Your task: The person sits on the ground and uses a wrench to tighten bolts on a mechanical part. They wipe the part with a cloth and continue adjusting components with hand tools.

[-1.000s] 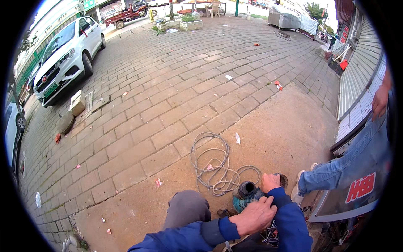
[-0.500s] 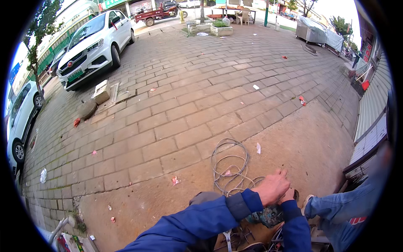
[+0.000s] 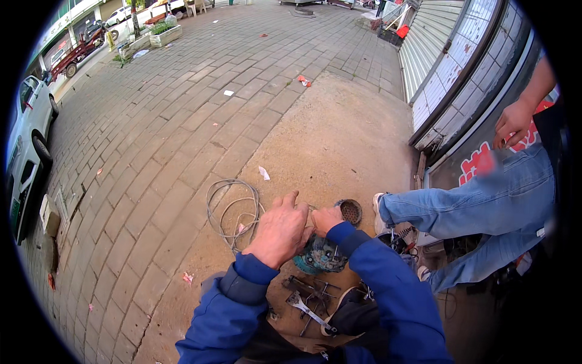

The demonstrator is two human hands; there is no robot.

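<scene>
Left hand (image 3: 280, 230) and right hand (image 3: 328, 219) at teal housing (image 3: 313, 259) on concrete (image 3: 345, 139).
Left fingers bent, right curled; contact hidden, can't tell if clamped. Housing just beyond wrench (image 3: 308, 311), right of cable (image 3: 233, 181). Risk: uneven push might roll its rounded body, hands slipping.

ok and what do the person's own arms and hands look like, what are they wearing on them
Both arms are in long, loose blue sleeves, creased along their length. Near each wrist runs a darker navy band, with a strip of brighter blue beyond it. The left hand and right hand are bare, with no gloves.
</scene>
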